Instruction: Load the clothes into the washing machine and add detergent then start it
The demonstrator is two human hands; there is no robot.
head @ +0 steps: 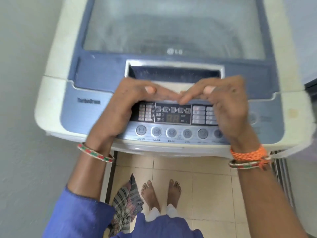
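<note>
Your left hand (125,102) and right hand (228,103) rest with fingers extended on the closed lid (103,71) edge, just above the control panel (171,131); neither grips anything.

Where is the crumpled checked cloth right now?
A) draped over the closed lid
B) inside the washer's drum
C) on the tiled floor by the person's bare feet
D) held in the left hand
C: the crumpled checked cloth lies on the beige tiled floor, beside the person's bare feet, below the white-and-blue top-loading washing machine.
</note>
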